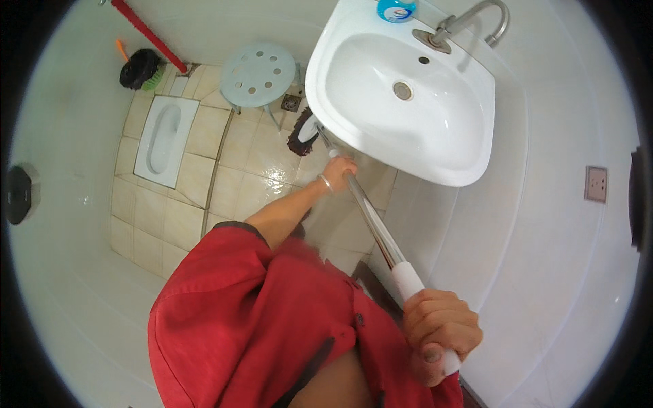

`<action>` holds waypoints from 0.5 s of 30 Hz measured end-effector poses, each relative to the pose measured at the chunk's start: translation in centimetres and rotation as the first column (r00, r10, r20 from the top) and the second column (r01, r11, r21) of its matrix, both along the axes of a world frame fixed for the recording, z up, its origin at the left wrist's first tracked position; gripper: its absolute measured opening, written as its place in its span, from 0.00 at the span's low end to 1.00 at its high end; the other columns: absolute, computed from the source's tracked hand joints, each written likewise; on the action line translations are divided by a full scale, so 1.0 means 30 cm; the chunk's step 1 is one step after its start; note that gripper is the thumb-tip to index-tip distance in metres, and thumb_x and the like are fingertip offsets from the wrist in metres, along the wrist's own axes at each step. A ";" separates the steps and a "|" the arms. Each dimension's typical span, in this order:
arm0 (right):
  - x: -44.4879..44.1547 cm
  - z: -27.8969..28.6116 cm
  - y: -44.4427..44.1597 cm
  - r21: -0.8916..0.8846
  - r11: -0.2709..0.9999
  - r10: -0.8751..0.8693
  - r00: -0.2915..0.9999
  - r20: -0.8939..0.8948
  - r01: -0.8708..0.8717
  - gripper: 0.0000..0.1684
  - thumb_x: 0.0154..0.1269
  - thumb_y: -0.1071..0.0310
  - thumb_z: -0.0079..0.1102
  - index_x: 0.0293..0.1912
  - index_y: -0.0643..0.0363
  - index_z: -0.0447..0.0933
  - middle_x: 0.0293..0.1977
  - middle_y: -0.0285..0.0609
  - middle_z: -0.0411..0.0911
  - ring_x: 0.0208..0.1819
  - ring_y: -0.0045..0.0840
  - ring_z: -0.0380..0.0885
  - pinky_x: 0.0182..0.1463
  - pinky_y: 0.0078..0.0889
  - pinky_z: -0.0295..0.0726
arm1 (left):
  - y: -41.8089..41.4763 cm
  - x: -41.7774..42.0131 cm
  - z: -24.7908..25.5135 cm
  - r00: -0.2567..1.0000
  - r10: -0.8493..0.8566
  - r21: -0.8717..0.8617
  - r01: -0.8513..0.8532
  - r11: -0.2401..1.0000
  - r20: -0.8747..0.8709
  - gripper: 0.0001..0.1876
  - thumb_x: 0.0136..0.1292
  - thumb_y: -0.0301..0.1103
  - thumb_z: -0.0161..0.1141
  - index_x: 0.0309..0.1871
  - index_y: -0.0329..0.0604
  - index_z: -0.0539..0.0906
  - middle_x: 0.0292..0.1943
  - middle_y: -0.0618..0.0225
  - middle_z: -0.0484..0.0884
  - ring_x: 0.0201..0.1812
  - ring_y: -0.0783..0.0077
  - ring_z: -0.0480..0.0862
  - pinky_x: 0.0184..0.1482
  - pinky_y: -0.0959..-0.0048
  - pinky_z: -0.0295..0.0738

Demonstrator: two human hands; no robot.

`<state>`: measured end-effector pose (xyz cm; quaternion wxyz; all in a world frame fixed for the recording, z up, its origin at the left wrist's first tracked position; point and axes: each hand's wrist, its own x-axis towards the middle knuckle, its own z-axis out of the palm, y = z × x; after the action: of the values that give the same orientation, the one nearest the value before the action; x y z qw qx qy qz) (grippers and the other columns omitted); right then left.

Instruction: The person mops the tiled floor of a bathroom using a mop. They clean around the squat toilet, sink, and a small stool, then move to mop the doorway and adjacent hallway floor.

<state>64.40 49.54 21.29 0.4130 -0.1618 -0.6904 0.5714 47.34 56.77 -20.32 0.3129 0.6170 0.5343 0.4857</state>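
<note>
A flat mop with a long metal pole (375, 219) runs slantwise from the lower right towards the floor. My left hand (340, 174), with a pale bracelet at the wrist, is wrapped around the lower part of the pole. At the top end, my right hand (441, 331) grips the white handle sleeve (407, 279). The mop head (301, 140), dark fringe around a white plate, is on the tiled floor (255, 158) just left of the washbasin (357, 117). The basin's rim hides part of its right side.
A pale round stool (258, 74) with holes stands beyond the mop head, near a floor drain (291, 103). A squat toilet (166, 140) is set into a tiled platform at left. Behind it are a black-lined bin (140, 69) and a red pole (148, 35). A blue bottle (396, 10) and faucet (441, 35) top the basin.
</note>
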 end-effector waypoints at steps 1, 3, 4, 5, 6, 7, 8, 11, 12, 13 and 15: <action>0.014 0.009 -0.002 0.005 1.000 -0.026 1.000 -0.009 0.026 0.22 0.63 0.67 0.56 0.15 0.58 0.62 0.09 0.35 0.64 0.09 0.24 0.63 0.17 0.27 0.68 | -0.020 0.011 0.021 0.999 -0.040 -0.022 0.040 0.999 -0.021 0.03 0.41 0.20 0.55 0.20 0.38 0.73 0.26 0.55 0.77 0.36 0.46 0.76 0.36 0.56 0.70; 0.036 0.037 -0.012 -0.002 0.998 -0.061 0.998 -0.018 0.061 0.24 0.65 0.64 0.57 0.15 0.56 0.61 0.07 0.33 0.64 0.07 0.22 0.62 0.16 0.26 0.67 | -0.069 0.036 0.058 0.997 -0.055 -0.042 0.053 0.998 -0.059 0.02 0.42 0.21 0.54 0.21 0.37 0.73 0.26 0.53 0.77 0.36 0.45 0.76 0.36 0.55 0.70; 0.047 0.051 -0.018 -0.016 0.997 -0.073 0.997 -0.022 0.073 0.24 0.65 0.63 0.56 0.15 0.55 0.62 0.07 0.33 0.64 0.07 0.21 0.62 0.16 0.25 0.67 | -0.096 0.050 0.070 0.996 -0.034 -0.039 0.031 0.999 -0.078 0.02 0.42 0.21 0.54 0.21 0.37 0.73 0.25 0.53 0.76 0.36 0.45 0.76 0.36 0.55 0.70; 0.061 0.063 -0.022 -0.032 0.996 -0.082 0.996 -0.027 0.081 0.24 0.65 0.63 0.56 0.15 0.55 0.62 0.07 0.33 0.64 0.07 0.21 0.61 0.16 0.25 0.67 | -0.126 0.063 0.081 0.995 -0.009 -0.036 0.006 0.999 -0.100 0.02 0.42 0.22 0.54 0.20 0.37 0.73 0.25 0.52 0.76 0.35 0.45 0.76 0.35 0.54 0.70; 0.084 0.074 -0.022 -0.051 0.996 -0.074 0.996 -0.055 0.071 0.24 0.65 0.64 0.56 0.15 0.54 0.61 0.06 0.32 0.64 0.07 0.20 0.61 0.15 0.25 0.66 | -0.158 0.079 0.090 0.998 0.003 -0.055 -0.007 0.998 -0.065 0.02 0.42 0.23 0.55 0.19 0.38 0.72 0.23 0.50 0.75 0.33 0.44 0.75 0.35 0.52 0.70; 0.103 0.087 -0.023 -0.078 0.993 -0.091 0.994 -0.065 0.086 0.24 0.65 0.64 0.56 0.15 0.54 0.61 0.06 0.32 0.64 0.07 0.20 0.61 0.14 0.24 0.66 | -0.191 0.090 0.101 0.990 -0.037 -0.068 0.028 0.997 -0.135 0.03 0.42 0.24 0.55 0.19 0.38 0.72 0.22 0.49 0.75 0.31 0.43 0.75 0.35 0.52 0.70; 0.122 0.098 -0.023 -0.107 0.990 -0.105 0.991 -0.077 0.097 0.23 0.64 0.64 0.56 0.15 0.54 0.61 0.06 0.32 0.64 0.07 0.20 0.61 0.14 0.24 0.66 | -0.229 0.094 0.112 0.976 -0.074 -0.083 0.058 0.995 -0.206 0.03 0.41 0.25 0.56 0.19 0.38 0.72 0.22 0.48 0.75 0.30 0.42 0.75 0.34 0.52 0.71; 0.208 0.147 -0.049 -0.137 0.974 -0.194 0.977 -0.086 0.182 0.20 0.63 0.66 0.55 0.17 0.53 0.61 0.07 0.32 0.65 0.07 0.19 0.61 0.13 0.22 0.67 | -0.298 0.172 0.200 0.936 -0.291 -0.277 0.232 0.932 -0.197 0.04 0.41 0.27 0.57 0.20 0.39 0.73 0.22 0.49 0.76 0.29 0.42 0.76 0.32 0.51 0.72; 0.223 0.147 -0.045 -0.150 0.976 -0.178 0.978 -0.105 0.161 0.19 0.63 0.66 0.55 0.17 0.53 0.62 0.07 0.32 0.66 0.07 0.19 0.62 0.14 0.22 0.67 | -0.317 0.176 0.210 0.920 -0.337 -0.327 0.263 0.908 -0.197 0.05 0.41 0.28 0.58 0.20 0.39 0.74 0.22 0.50 0.76 0.30 0.42 0.77 0.32 0.52 0.72; 0.234 0.148 -0.043 -0.160 0.977 -0.163 0.979 -0.124 0.142 0.18 0.62 0.66 0.55 0.18 0.53 0.63 0.08 0.33 0.66 0.07 0.19 0.62 0.14 0.22 0.68 | -0.331 0.172 0.218 0.903 -0.383 -0.375 0.293 0.880 -0.195 0.05 0.40 0.29 0.58 0.20 0.40 0.74 0.22 0.50 0.76 0.30 0.42 0.77 0.31 0.52 0.72; 0.242 0.143 -0.043 -0.121 0.991 -0.083 0.985 -0.150 0.065 0.16 0.59 0.68 0.59 0.20 0.53 0.64 0.08 0.33 0.67 0.07 0.20 0.64 0.16 0.23 0.72 | -0.349 0.156 0.232 0.890 -0.411 -0.373 0.320 0.871 -0.196 0.06 0.41 0.31 0.59 0.20 0.41 0.75 0.22 0.51 0.76 0.30 0.43 0.77 0.31 0.53 0.73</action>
<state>71.66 48.26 25.58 0.4763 -0.1663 -0.6157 0.6054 52.02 46.28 -13.38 0.4232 0.7062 0.5179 0.2322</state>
